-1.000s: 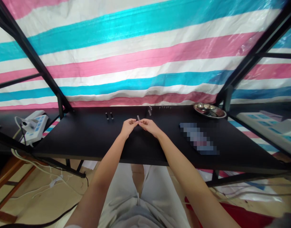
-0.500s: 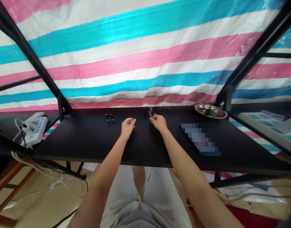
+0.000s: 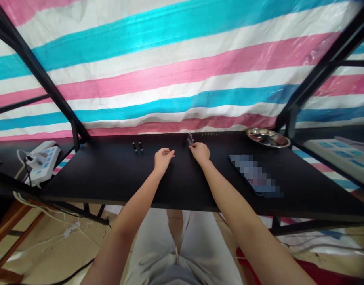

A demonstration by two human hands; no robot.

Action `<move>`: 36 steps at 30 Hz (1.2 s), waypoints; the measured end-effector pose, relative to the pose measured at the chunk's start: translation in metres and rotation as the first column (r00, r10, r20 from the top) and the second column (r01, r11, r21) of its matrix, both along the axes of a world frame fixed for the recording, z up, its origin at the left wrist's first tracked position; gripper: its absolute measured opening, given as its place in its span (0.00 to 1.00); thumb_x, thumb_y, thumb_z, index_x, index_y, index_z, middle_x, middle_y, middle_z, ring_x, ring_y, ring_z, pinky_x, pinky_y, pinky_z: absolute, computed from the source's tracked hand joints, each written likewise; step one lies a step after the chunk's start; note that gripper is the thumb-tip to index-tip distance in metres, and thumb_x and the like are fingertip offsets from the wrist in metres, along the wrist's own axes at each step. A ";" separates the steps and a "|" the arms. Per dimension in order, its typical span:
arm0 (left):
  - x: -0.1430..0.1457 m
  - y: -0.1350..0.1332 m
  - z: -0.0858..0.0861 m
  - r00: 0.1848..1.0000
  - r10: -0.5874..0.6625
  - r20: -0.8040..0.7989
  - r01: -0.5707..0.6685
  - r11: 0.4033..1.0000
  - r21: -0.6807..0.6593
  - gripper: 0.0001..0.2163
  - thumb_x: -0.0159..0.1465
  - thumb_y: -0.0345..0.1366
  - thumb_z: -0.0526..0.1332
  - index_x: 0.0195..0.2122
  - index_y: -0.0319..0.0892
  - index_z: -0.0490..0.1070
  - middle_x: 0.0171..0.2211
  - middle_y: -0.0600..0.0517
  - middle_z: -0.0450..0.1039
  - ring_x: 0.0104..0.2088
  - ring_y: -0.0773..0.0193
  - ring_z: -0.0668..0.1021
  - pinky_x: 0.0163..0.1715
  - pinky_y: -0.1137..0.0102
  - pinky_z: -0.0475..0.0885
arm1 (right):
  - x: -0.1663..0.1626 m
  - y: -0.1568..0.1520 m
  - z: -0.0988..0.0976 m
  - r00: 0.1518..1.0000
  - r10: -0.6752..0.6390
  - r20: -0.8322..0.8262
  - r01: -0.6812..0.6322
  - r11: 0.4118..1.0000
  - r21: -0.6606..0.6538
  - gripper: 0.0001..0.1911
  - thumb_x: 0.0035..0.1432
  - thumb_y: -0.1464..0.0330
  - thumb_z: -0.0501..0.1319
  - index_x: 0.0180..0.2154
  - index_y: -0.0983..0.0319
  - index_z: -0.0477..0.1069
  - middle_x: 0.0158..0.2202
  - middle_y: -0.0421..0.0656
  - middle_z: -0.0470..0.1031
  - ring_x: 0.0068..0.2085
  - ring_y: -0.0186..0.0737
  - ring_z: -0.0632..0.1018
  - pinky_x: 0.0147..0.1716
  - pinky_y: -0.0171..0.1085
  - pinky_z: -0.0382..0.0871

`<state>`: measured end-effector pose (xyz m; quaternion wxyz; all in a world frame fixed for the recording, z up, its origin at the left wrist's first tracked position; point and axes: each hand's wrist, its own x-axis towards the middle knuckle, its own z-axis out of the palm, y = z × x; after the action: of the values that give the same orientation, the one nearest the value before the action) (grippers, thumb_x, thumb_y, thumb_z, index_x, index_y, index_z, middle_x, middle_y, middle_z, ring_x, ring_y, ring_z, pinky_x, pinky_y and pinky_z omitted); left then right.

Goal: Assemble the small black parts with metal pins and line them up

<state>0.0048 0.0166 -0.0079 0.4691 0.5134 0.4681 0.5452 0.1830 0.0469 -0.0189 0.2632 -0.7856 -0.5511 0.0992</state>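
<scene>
My left hand (image 3: 164, 159) is held over the middle of the black table, fingers curled in towards the thumb. Whether anything sits between those fingertips is too small to make out. To its right, my right hand (image 3: 200, 152) has thumb and fingers pinched together at the near end of a cluster of small greyish pieces (image 3: 190, 138). What the pinch holds is hidden. Two short dark sticks with pale ends (image 3: 137, 147) lie side by side left of my left hand. A row of tiny pieces (image 3: 209, 134) lies near the back edge.
A shiny metal dish (image 3: 268, 138) stands at the back right, and a blurred flat object (image 3: 254, 176) lies before it. Power strips (image 3: 46, 164) with cables are at the left. Black frame posts (image 3: 291, 113) and a striped sheet (image 3: 170, 79) bound the table (image 3: 95, 178).
The view has shifted slightly, and most things on the right sit further right. My left hand has moved a little rightwards; my right hand stays at the small cluster, still pinched.
</scene>
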 end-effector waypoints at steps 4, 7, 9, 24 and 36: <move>0.013 0.012 -0.003 0.976 -0.027 -0.214 0.052 0.992 0.112 0.08 0.49 0.35 0.64 0.28 0.37 0.71 0.25 0.50 0.73 0.27 0.66 0.75 0.31 0.71 0.69 | 0.001 0.000 -0.002 1.000 0.004 0.013 -0.004 1.000 0.017 0.15 0.54 0.60 0.56 0.38 0.58 0.75 0.37 0.46 0.77 0.40 0.45 0.76 0.37 0.38 0.66; 0.026 0.023 0.000 0.919 -0.001 -0.394 0.071 0.984 0.164 0.07 0.50 0.35 0.63 0.29 0.37 0.72 0.27 0.49 0.74 0.27 0.66 0.74 0.32 0.71 0.69 | 0.002 0.000 -0.002 1.000 0.010 0.009 -0.010 1.000 0.012 0.14 0.53 0.61 0.56 0.38 0.58 0.75 0.37 0.46 0.77 0.40 0.45 0.75 0.37 0.38 0.66; 0.035 0.030 0.000 0.880 0.026 -0.475 0.058 0.985 0.160 0.06 0.51 0.34 0.63 0.29 0.38 0.73 0.28 0.50 0.75 0.28 0.66 0.75 0.33 0.71 0.68 | 0.003 -0.001 -0.001 1.000 0.019 0.003 -0.019 1.000 0.004 0.14 0.53 0.61 0.56 0.39 0.59 0.75 0.36 0.46 0.77 0.40 0.45 0.75 0.37 0.38 0.66; 0.068 0.047 -0.003 0.663 0.110 -0.740 -0.045 0.993 0.106 0.07 0.55 0.38 0.60 0.34 0.45 0.73 0.34 0.54 0.76 0.40 0.63 0.74 0.43 0.66 0.60 | -0.005 -0.026 0.021 0.992 0.081 0.100 -0.066 0.987 -0.145 0.14 0.55 0.63 0.55 0.41 0.63 0.70 0.41 0.51 0.74 0.43 0.47 0.75 0.39 0.40 0.66; 0.069 0.046 -0.003 0.505 0.108 -0.857 -0.039 0.994 0.103 0.11 0.55 0.42 0.60 0.37 0.44 0.74 0.38 0.48 0.74 0.42 0.57 0.72 0.43 0.63 0.61 | -0.005 -0.025 0.020 0.994 0.074 0.081 -0.061 0.987 -0.148 0.12 0.55 0.63 0.55 0.38 0.60 0.70 0.39 0.50 0.74 0.41 0.46 0.75 0.38 0.40 0.66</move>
<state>0.0737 0.0624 -0.0110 0.1332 0.7119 0.6409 0.2543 0.1783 0.0215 0.0010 0.1775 -0.7871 -0.5796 0.1139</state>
